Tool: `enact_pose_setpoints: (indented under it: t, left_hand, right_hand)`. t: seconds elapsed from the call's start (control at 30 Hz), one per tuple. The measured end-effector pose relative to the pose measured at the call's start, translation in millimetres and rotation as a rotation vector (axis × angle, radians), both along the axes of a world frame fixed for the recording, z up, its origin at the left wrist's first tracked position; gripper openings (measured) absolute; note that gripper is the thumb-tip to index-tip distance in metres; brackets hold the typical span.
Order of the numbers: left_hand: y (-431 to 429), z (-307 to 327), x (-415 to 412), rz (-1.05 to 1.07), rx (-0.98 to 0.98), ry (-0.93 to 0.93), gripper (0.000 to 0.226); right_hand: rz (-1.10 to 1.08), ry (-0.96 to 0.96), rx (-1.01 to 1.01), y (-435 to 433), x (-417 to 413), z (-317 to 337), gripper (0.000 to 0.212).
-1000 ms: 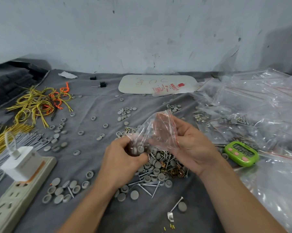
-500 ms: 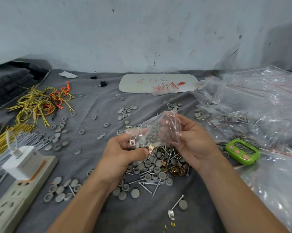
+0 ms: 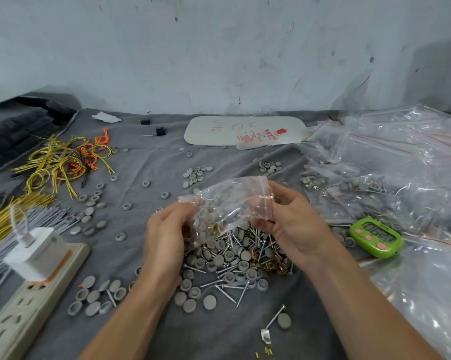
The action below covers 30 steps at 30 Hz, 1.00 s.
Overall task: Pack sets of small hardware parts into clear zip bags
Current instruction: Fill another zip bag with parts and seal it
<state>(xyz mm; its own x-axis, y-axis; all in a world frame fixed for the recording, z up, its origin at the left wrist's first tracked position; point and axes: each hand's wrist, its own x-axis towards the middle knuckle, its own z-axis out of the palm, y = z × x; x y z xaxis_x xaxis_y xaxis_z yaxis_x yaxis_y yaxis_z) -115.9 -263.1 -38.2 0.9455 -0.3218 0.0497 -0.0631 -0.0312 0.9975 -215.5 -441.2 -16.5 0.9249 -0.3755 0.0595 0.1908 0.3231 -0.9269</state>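
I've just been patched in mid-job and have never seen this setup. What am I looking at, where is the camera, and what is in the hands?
There is no machine here. A person works with bare hands, and the single camera sits on their head, looking forward and down. The left hand grips the bottom of a clear bag that holds grey caps and something brass-coloured. The right hand pinches the bag's red zip end. Below, on the grey cloth, lies a pile of screws, caps and clips. To the left are wires and a power strip. To the right are a green timer and spare bags.
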Motion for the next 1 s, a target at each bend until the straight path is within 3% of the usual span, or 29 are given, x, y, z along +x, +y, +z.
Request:
enact_pose_setpoints:
  t: [0.07,0.1,0.17,0.23,0.33,0.43,0.5,0.57,0.63,0.7,0.77,0.87,0.93,1.0]
  left_hand:
    - [5,4,-4,0.185,0.221,-0.25,0.044]
    - [8,8,-8,0.2,0.309,-0.433,0.06]
    - [8,10,-14,0.033,0.366,-0.751,0.091]
    - [1,9,-25,-0.174,0.393,-0.868,0.105]
    - [-8,4,-28,-0.155,0.386,-0.812,0.096]
    - [-4,8,-21,0.085,0.291,-0.662,0.075]
    - [2,11,-18,0.199,0.21,-0.541,0.069]
    - [6,15,-15,0.267,0.079,-0.462,0.067]
    - [10,21,-8,0.346,0.014,-0.514,0.063]
    - [16,30,-3,0.415,0.016,-0.619,0.063]
    - [19,34,-1,0.452,0.111,-0.747,0.067]
    - [13,25,-1,0.416,0.474,-0.884,0.084]
    - [5,14,-2,0.296,0.69,-0.875,0.091]
    - [-1,4,-2,0.158,0.745,-0.83,0.086]
  right_hand:
    - [-0.032,0.06,-0.192,7,1,0,0.031]
    - [-0.067,0.092,-0.324,10,3,-1,0.033]
    - [-0.136,0.11,-0.548,18,7,-1,0.027]
    - [-0.085,0.074,-0.658,24,8,-2,0.02]
    - [0.046,0.022,-0.645,29,7,-3,0.016]
    - [-0.12,0.042,-0.446,22,7,-1,0.019]
    - [-0.317,0.16,-0.648,13,6,-4,0.023]
    - [-0.345,0.258,-0.939,13,4,-7,0.016]
    - [-0.281,0.324,-1.113,26,5,-9,0.011]
    - [-0.267,0.403,-1.295,37,8,-14,0.025]
    - [-0.283,0.47,-1.457,44,9,-12,0.022]
    - [-0.267,0.482,-1.522,45,8,-9,0.005]
    - [-0.291,0.491,-1.527,44,5,-8,0.013]
    - [-0.315,0.504,-1.485,42,3,-8,0.017]
